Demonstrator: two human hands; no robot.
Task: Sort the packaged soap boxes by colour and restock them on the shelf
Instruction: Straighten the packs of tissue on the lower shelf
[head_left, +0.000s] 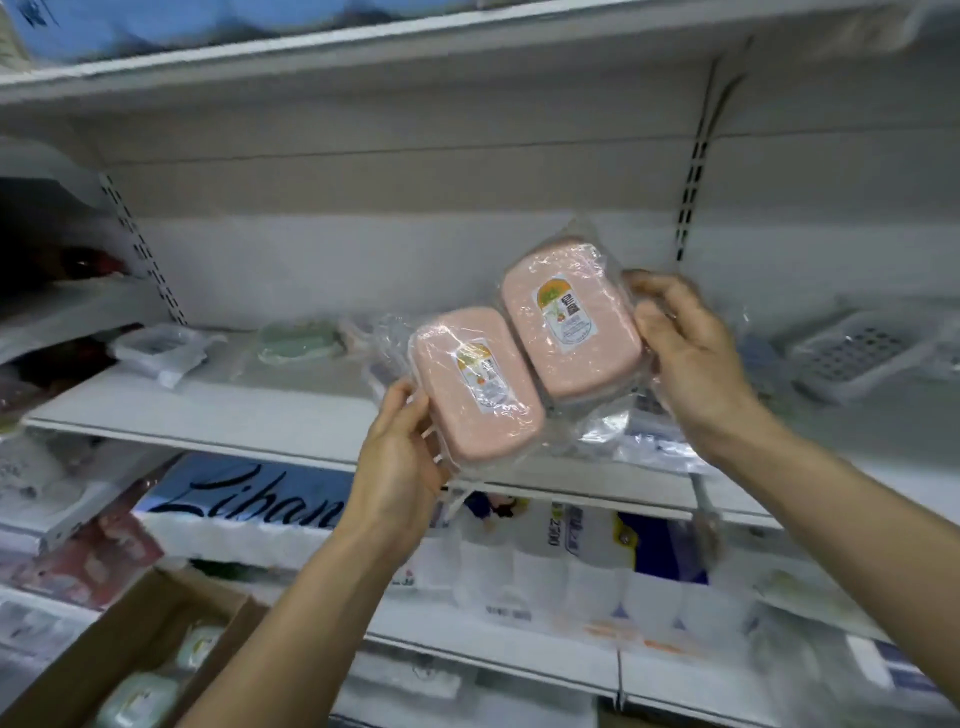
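Two pink soap boxes in clear plastic wrap are held side by side in front of the white shelf (218, 415). My left hand (402, 452) grips the lower pink box (475, 397) at its near left edge. My right hand (691, 358) grips the upper pink box (569, 325) at its right end. Both boxes tilt, with their labels facing me. On the shelf behind lie a green wrapped box (301, 340), a white wrapped box (158, 351) and a white perforated soap dish (862, 353) at the right.
A cardboard carton (156, 623) at the lower left holds several pale green wrapped boxes (137, 699). Lower shelves carry tissue packs (545, 561) and a blue package (244, 493). A slotted upright (691, 182) stands behind my right hand.
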